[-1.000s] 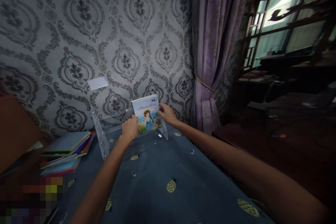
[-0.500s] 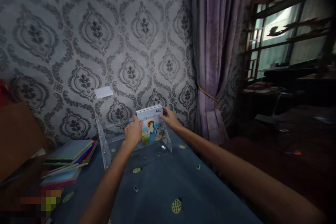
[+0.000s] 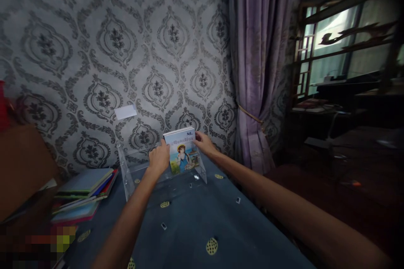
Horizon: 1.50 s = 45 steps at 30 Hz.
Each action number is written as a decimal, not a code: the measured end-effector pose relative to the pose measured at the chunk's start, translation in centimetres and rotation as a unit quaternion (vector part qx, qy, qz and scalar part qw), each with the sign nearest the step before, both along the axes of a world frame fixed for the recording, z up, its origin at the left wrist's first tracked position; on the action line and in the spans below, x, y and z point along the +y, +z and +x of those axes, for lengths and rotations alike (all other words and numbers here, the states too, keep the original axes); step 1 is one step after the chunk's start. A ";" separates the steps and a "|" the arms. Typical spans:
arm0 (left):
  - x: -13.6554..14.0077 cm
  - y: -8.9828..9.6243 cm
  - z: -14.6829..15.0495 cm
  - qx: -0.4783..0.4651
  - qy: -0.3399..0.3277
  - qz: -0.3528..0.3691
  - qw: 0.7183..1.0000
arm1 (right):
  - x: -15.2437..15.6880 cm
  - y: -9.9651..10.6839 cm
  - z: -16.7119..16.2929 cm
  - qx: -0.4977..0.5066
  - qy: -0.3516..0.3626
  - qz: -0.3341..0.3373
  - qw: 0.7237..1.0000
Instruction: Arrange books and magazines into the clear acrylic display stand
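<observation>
Book (image 3: 183,152) — likely light, smooth, slightly flexible, best gripped by its sides — is standing at 3 o'clock in the clear rack (image 3: 124,171), left hand (image 3: 159,156) and right hand (image 3: 204,143), partly closed, holding opposite edges.

Chinese title (image 3: 182,141) on the book (image 3: 183,160) (母 and 好 readable, the rest too small)

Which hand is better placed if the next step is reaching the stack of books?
Probably the left hand: at the left edge of the illustrated book, it is nearer the stack of books. The right hand, at the opposite edge, would have to reach across.
</observation>
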<state>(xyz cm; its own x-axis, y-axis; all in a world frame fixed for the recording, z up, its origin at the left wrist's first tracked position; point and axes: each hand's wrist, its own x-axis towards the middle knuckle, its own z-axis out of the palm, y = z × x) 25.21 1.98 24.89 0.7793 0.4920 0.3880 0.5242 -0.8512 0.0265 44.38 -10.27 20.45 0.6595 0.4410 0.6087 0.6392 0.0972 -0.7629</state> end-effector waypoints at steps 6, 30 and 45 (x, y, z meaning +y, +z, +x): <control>0.3 -0.4 -0.2 0.005 -0.012 -0.003 1.000 | 0.0 -0.9 -0.6 0.003 -0.012 0.010 1.000; -1.4 -8.9 -12.3 0.032 -0.062 -0.081 0.994 | -1.7 -5.9 -4.3 0.031 -0.098 -0.010 0.995; 1.9 -15.5 -22.4 0.078 -0.004 -0.126 0.989 | 0.3 -13.9 -18.0 -0.105 0.122 -0.175 0.971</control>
<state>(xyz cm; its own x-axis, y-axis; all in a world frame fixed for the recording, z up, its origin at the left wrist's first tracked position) 2.84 3.92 9.37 0.8239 0.5519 0.1289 0.5324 -0.8317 0.1577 26.37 -9.94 6.57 0.3871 0.7724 0.5034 0.7746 0.0237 -0.6320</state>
